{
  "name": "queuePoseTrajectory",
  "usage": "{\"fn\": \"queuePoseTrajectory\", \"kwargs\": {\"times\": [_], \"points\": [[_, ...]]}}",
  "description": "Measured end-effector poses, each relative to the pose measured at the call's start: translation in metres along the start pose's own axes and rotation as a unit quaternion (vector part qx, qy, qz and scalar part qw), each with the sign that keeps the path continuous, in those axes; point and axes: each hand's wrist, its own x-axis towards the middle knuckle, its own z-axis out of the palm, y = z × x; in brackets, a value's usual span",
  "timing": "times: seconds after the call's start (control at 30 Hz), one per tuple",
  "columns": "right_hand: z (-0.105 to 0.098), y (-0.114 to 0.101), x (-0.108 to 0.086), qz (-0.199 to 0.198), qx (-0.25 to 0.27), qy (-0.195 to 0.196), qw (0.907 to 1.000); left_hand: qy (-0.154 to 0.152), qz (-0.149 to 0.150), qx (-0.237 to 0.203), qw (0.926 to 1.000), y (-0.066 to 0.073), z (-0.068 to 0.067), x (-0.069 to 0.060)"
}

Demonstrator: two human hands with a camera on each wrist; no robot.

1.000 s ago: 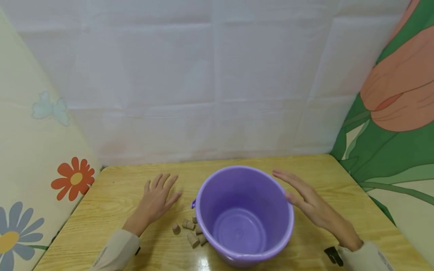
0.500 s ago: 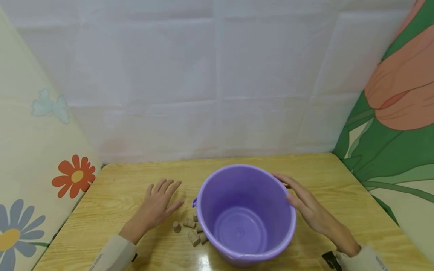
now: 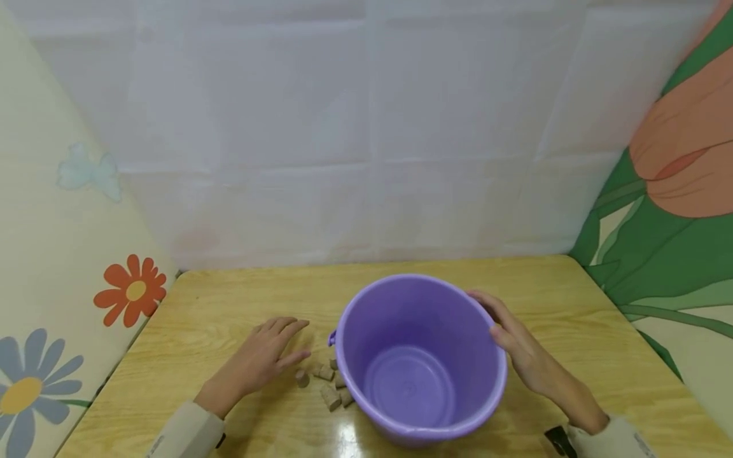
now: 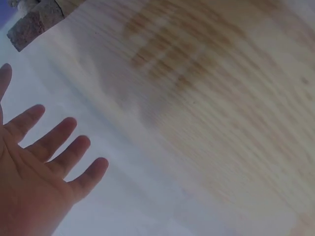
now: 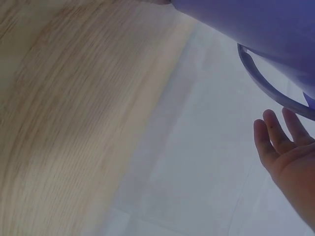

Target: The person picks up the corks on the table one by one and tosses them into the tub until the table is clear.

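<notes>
A purple bucket [image 3: 420, 318] stands on the table with its mouth towards me. My right hand [image 3: 527, 359] is at its right side, thumb by the rim and fingertips partly hidden behind it. In the right wrist view, those fingers [image 5: 275, 135] are extended just below the bucket's curved handle [image 5: 270, 91], not wrapped round it. Several corks [image 3: 330, 397] lie against the bucket's left side, some partly hidden by it. My left hand [image 3: 254, 359] hovers left of them, palm down, fingers spread and holding nothing; a single cork [image 3: 301, 378] sits nearest its thumb.
The wooden table [image 3: 240, 299] extends around the bucket and ends at a white sheet [image 3: 275, 127] hung behind. Painted panels flank it, with flowers [image 3: 135, 291] at left and a large tulip [image 3: 687, 152] at right.
My right hand has moved in to the bucket's rim, its fingers now partly behind it. The left hand has lowered slightly towards the table, closer to the corks. The view has shifted a little.
</notes>
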Motion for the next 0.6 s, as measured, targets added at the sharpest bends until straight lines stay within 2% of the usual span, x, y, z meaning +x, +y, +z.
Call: {"fn": "queuePoseTrajectory", "kwargs": {"times": [0.13,0.4,0.6], "points": [[0.0,0.0,0.0,-0.004,0.004,0.01,0.9999,-0.015,0.011,-0.011,0.9998,0.0,-0.001,-0.003],[0.003,0.001,0.001,-0.017,0.016,0.021,0.9995,-0.005,0.073,-0.018,0.9971,-0.002,-0.002,-0.008],[0.003,0.006,-0.001,-0.012,0.014,0.018,0.9997,-0.012,0.083,-0.032,0.996,-0.003,-0.004,-0.011]]}}
